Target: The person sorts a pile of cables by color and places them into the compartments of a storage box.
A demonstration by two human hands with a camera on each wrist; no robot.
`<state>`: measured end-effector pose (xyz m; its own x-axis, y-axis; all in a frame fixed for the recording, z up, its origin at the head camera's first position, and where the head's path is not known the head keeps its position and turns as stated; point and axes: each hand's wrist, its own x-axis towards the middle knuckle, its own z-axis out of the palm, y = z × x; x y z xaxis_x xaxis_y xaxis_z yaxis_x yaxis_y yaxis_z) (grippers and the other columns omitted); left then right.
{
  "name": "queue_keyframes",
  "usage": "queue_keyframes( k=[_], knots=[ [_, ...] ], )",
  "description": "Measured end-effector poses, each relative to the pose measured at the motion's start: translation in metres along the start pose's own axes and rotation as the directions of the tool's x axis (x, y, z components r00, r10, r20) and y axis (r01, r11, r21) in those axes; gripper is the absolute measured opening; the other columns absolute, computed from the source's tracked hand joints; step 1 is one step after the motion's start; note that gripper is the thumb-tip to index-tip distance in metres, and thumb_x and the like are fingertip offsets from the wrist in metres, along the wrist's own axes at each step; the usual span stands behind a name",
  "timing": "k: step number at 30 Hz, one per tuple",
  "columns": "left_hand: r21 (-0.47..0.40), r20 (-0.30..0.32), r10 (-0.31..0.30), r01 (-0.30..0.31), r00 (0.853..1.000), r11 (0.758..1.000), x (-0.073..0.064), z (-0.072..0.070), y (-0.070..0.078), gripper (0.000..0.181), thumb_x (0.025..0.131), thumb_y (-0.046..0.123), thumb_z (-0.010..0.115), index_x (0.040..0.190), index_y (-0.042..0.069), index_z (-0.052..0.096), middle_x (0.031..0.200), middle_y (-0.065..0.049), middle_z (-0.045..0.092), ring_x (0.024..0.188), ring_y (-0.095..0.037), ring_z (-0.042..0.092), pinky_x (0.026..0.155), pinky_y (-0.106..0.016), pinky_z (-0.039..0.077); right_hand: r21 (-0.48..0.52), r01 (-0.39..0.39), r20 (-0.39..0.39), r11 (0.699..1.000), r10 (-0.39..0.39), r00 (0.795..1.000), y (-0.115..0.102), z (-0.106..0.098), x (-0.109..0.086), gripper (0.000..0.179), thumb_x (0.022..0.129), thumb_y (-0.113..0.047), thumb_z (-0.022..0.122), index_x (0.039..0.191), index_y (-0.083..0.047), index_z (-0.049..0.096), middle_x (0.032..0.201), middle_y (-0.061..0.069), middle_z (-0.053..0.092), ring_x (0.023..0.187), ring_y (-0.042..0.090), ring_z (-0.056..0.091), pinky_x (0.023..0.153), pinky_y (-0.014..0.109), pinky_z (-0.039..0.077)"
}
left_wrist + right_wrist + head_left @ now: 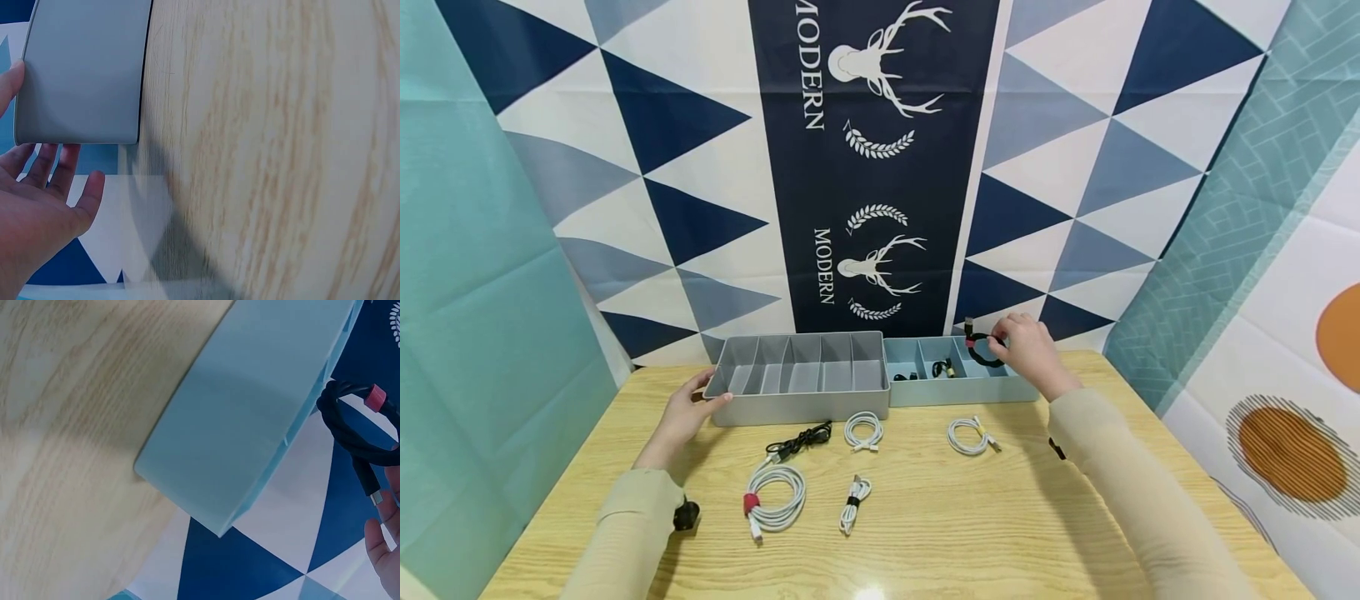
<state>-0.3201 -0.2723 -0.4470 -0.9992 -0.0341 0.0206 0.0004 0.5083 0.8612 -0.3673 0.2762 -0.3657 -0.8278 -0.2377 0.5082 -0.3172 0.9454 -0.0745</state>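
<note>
Currently pinches a coiled black cable [359, 449] with a red tie between thumb and fingertips of the right hand [1030, 350], over the rightmost compartment of the blue box [962, 393]. Rests the left hand [683, 414], fingers loosely spread, against the left end of the gray box [801, 407], thumb at its front rim. Holds both hands well apart. Has small dark cables [938, 369] in the blue box's other two compartments, and on the wooden table [1000, 525], before the boxes, four white cables [793, 510] plus one black bundled cable [801, 441].

Black cable coil [372, 454] with red tie [375, 398] at right grip [389, 550], near blue box [231, 419]
</note>
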Motion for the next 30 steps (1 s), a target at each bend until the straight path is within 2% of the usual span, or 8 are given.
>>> queue_keyframes(
  k=[7,17,30],
  knots=[
    [-0.008,0.004,-0.004,0.004,1.0,1.0,0.0,-0.001,0.001,0.09,0.075,0.056,0.059,0.143,0.013,0.019,0.143,-0.017,0.024,0.121,-0.034,0.035,0.091,-0.046,0.038,0.022,-0.003,-0.008,1.0,0.003,1.0,0.003,0.011,-0.003,0.015,0.081,-0.024,0.06,0.079,-0.01,0.062,0.079,0.004,0.057,0.076,0.023,0.047,0.065,0.042,0.036],
    [-0.008,0.007,-0.008,0.008,1.0,1.0,0.0,0.0,0.001,0.088,0.076,0.055,0.059,0.143,0.014,0.019,0.143,-0.017,0.023,0.122,-0.035,0.033,0.092,-0.048,0.036,0.018,-0.048,0.059,0.999,0.047,0.997,0.005,0.027,-0.005,0.016,0.081,-0.025,0.06,0.076,-0.01,0.061,0.078,0.005,0.055,0.077,0.024,0.047,0.065,0.041,0.037],
    [-0.002,-0.003,-0.014,0.014,1.0,1.0,0.0,0.001,0.002,0.088,0.075,0.056,0.059,0.143,0.014,0.021,0.143,-0.017,0.024,0.123,-0.036,0.032,0.095,-0.048,0.035,0.028,-0.066,0.069,0.997,0.064,0.996,0.007,0.041,-0.009,0.015,0.081,-0.024,0.06,0.075,-0.011,0.062,0.075,0.005,0.056,0.073,0.023,0.047,0.063,0.041,0.038]
  ],
)
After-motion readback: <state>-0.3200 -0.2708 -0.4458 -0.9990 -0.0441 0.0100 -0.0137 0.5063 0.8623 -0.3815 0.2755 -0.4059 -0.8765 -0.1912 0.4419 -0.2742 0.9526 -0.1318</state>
